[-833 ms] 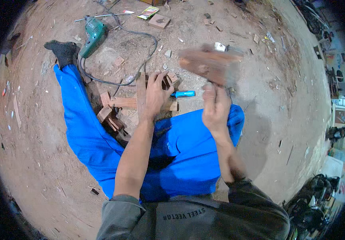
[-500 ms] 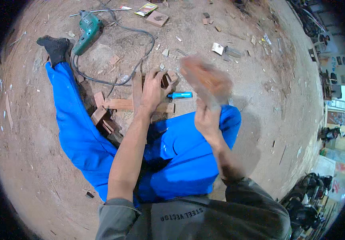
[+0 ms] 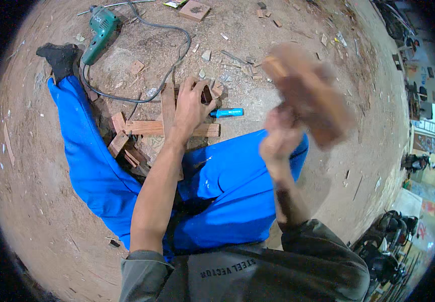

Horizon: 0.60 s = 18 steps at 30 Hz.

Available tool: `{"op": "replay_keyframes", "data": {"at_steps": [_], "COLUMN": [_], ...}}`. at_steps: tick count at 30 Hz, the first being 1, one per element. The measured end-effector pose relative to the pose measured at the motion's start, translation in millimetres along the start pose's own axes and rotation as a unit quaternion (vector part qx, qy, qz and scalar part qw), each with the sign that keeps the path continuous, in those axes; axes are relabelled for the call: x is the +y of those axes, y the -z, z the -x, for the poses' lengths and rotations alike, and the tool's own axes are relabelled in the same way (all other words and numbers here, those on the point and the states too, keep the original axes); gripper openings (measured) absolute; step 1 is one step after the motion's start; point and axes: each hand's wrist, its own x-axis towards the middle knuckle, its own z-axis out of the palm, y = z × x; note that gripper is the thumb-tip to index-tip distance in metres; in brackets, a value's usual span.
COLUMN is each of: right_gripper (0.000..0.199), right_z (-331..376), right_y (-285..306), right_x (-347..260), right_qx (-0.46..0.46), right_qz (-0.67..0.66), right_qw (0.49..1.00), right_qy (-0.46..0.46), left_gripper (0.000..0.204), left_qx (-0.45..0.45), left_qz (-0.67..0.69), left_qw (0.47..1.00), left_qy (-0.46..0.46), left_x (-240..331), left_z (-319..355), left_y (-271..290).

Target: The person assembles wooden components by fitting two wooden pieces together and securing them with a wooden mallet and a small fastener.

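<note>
My left hand (image 3: 191, 103) is closed around a small dark brown wooden block (image 3: 206, 94), low over the floor. Just left of it runs an upright wooden strip (image 3: 168, 108), laid across a longer wooden strip (image 3: 147, 127). A bright blue handle (image 3: 229, 112) lies right of my left thumb; its far end is hidden. Raised over my right knee, my right hand (image 3: 280, 138) grips a wooden mallet (image 3: 313, 95). The mallet's large brown head is smeared by motion, and its handle is mostly hidden in my fist.
A green corded power drill (image 3: 101, 32) lies at the upper left, its grey cable (image 3: 189, 43) looping toward the strips. Wood offcuts (image 3: 119, 143) pile beside my blue-trousered leg. A flat wooden block (image 3: 194, 10) and scattered chips lie farther off. Parked motorbikes (image 3: 386, 246) stand far right.
The mallet and my right hand have swung to the right, and the mallet's head has tilted. My left hand stays on the block. The whole view has shifted slightly.
</note>
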Motion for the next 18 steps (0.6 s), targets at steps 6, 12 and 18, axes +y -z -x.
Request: {"op": "replay_keyframes", "data": {"at_steps": [6,12,18], "right_gripper": [0.035,0.039,0.036], "right_z": [-7,-39,31], "right_y": [4,18,-27], "right_x": [3,-40,18], "right_qx": [-0.133,0.076,-0.185], "right_qz": [-0.094,-0.249,0.030], "right_qw": [0.927,0.928,0.954], "right_qy": [-0.338,-0.266,-0.233], "left_gripper": [0.054,0.058,0.059], "left_qx": [0.000,0.010,-0.008], "left_qz": [0.033,-0.018,0.018], "left_qw": [0.999,1.000,1.000], "left_qy": [0.005,-0.020,0.004], "left_x": [-5,8,-12], "left_z": [0,2,-1], "left_y": [6,12,-4]}}
